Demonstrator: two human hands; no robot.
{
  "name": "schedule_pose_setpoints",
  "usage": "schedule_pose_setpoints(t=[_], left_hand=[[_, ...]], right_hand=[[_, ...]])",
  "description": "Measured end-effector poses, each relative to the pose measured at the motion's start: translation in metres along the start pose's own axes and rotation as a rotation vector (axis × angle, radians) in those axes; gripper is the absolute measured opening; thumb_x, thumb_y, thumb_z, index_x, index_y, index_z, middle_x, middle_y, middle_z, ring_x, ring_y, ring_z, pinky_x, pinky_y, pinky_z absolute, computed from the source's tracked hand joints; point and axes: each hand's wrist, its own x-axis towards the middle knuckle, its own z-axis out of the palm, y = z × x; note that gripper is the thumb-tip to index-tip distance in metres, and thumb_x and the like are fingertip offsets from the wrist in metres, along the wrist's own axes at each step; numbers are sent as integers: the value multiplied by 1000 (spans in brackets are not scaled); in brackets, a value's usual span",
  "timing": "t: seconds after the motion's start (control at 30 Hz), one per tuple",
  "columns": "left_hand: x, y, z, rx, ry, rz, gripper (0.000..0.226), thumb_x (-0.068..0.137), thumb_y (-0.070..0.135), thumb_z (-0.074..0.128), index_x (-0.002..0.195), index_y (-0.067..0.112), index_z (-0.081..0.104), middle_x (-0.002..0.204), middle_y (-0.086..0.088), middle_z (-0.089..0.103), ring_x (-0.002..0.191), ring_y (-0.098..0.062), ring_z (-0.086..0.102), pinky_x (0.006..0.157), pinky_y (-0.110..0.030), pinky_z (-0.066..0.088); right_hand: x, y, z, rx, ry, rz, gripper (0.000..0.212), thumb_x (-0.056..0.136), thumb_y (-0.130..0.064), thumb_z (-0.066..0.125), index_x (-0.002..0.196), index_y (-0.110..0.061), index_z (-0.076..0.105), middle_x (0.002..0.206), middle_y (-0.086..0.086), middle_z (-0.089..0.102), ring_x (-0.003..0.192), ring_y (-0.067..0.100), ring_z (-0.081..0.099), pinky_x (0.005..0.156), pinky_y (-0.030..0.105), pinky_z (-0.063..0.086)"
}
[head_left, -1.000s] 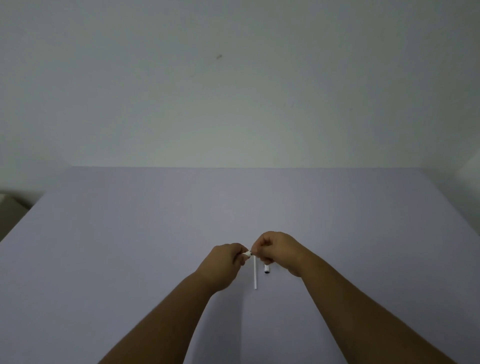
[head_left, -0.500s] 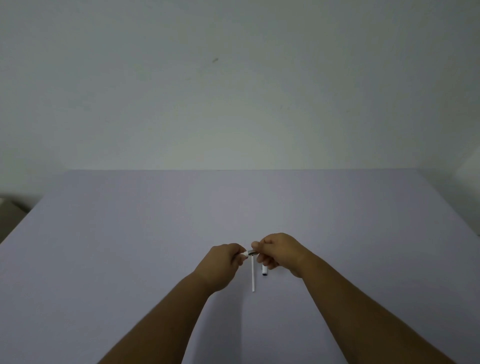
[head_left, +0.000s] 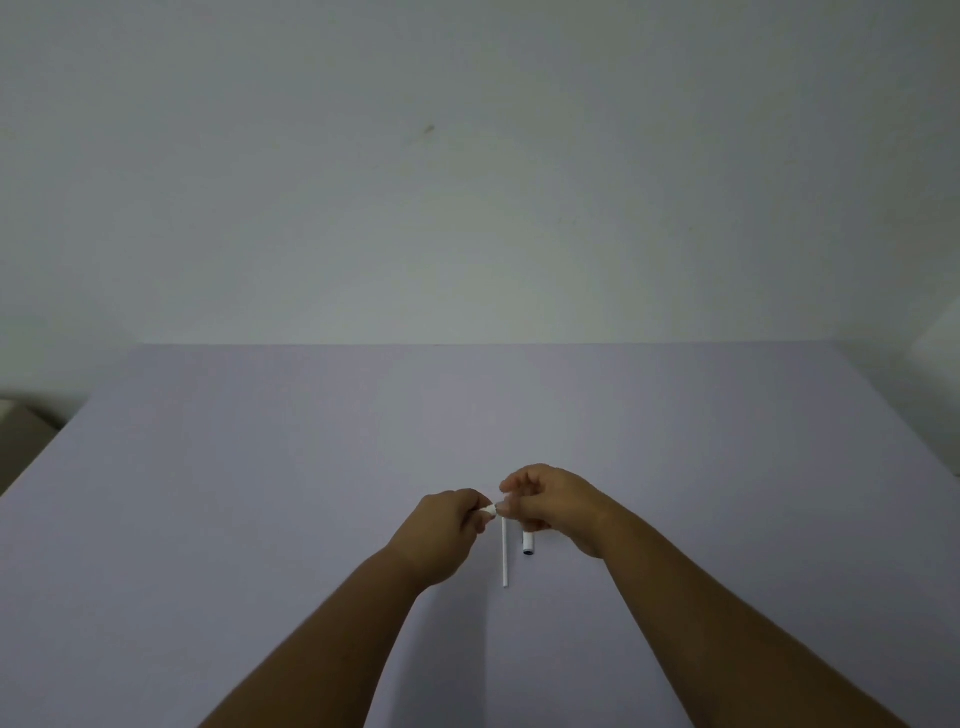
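My left hand grips a small white pen part, whose end pokes out toward my right hand. My right hand meets it with curled fingers and pinches the other end; what lies inside that hand is hidden. Just below the hands, a thin white refill tube lies on the lavender table, pointing toward me. A short white pen piece with a dark end lies right of it, partly under my right hand.
The table runs back to a plain pale wall. A dim box-like shape sits beyond the table's left edge, and the right edge falls away at the far right.
The hands have stayed together over the tube. A dark metallic bit seen between the fingertips half a second ago is hidden now, and only the white end shows.
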Motion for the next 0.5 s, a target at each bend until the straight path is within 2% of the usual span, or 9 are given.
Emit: schedule_pose_setpoints(t=[0.07, 0.13, 0.2, 0.27, 0.33, 0.4, 0.47, 0.5], left_hand=[[0, 0, -1, -1, -3, -3, 23, 97, 23, 45, 93, 11, 64, 86, -7, 67, 71, -14, 52, 56, -15, 35], [0, 1, -1, -3, -11, -10, 23, 97, 24, 45, 92, 12, 64, 82, -4, 63, 70, -14, 51, 55, -15, 35], [0, 1, -1, -7, -19, -14, 22, 97, 24, 45, 87, 15, 62, 80, -1, 60, 69, -13, 50, 55, -15, 34], [-1, 1, 0, -9, -25, -21, 21, 97, 23, 45, 86, 15, 61, 81, -2, 62, 71, -14, 51, 56, -17, 35], [-1, -1, 0, -11, -30, -30, 21, 97, 24, 45, 84, 17, 59, 77, 1, 60, 68, -12, 50, 56, -16, 34], [0, -1, 0, -6, -34, -31, 21, 97, 25, 45, 84, 18, 59, 73, 6, 56, 64, -9, 47, 53, -15, 31], [0, -1, 0, -11, -31, -31, 22, 97, 25, 45, 90, 15, 63, 77, 4, 58, 66, -10, 48, 54, -15, 33], [-1, -2, 0, -16, -30, -33, 23, 97, 26, 45, 92, 14, 64, 79, 3, 59, 69, -12, 50, 55, -15, 33]], right_hand=[[-1, -1, 0, -15, -10, 35, 17, 80, -31, 70, 82, -15, 68, 80, 4, 70, 70, 15, 63, 70, 29, 56], [0, 2, 1, -53, 9, 7, 6, 80, -21, 68, 82, -15, 68, 81, 4, 68, 70, 15, 62, 76, 34, 56], [0, 2, 2, -42, 6, -16, 12, 77, -11, 68, 86, -18, 66, 85, 3, 67, 75, 15, 62, 80, 35, 56], [-1, 1, 2, 2, -15, 21, 13, 77, -20, 72, 88, -18, 67, 85, 2, 67, 75, 14, 62, 73, 30, 56], [-2, 0, 2, 4, -8, 45, 13, 80, -28, 69, 82, -15, 68, 79, 3, 68, 68, 13, 61, 66, 26, 55], [-2, 0, 1, -26, 14, 16, 2, 82, -17, 67, 80, -16, 67, 80, 3, 67, 70, 13, 61, 70, 28, 55], [0, 2, 1, -26, 12, -3, 12, 79, -11, 69, 88, -18, 66, 86, 2, 67, 75, 14, 62, 74, 30, 55], [0, 1, 2, -2, 2, 18, 15, 78, -14, 71, 91, -17, 65, 87, 2, 67, 76, 15, 62, 72, 29, 55]])
